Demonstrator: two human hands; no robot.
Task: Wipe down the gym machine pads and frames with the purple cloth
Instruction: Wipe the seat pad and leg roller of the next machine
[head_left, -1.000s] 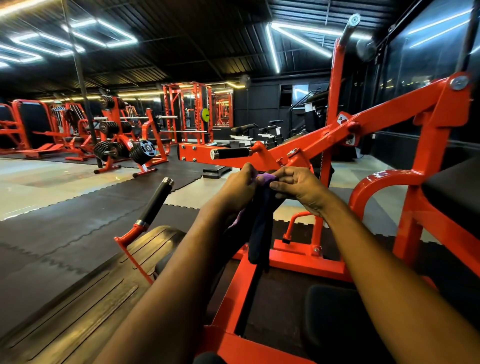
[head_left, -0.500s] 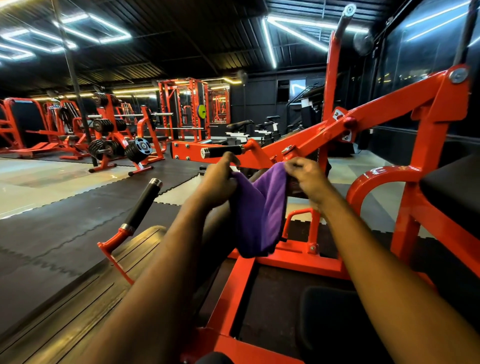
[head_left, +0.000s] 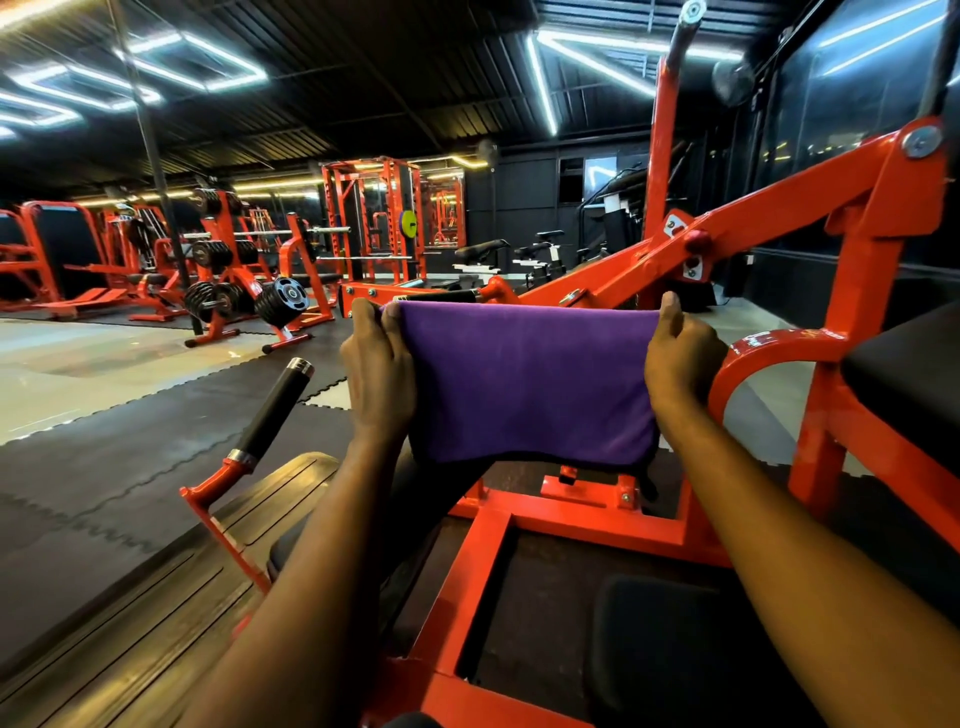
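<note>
Purple cloth (head_left: 524, 384), apparently plush microfiber, stretched rectangular.

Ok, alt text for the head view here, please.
The left hand and right hand hold a purple cloth stretched flat between them by its top corners, in front of an orange machine frame. A black pad sits at right; weight racks stand behind.

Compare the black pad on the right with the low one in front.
The right pad sits high on the orange frame; the low pad lies near the picture's bottom. The right pad runs off the picture edge; the low pad is partly hidden by an arm. Both are black, and the purple cloth touches neither.
</note>
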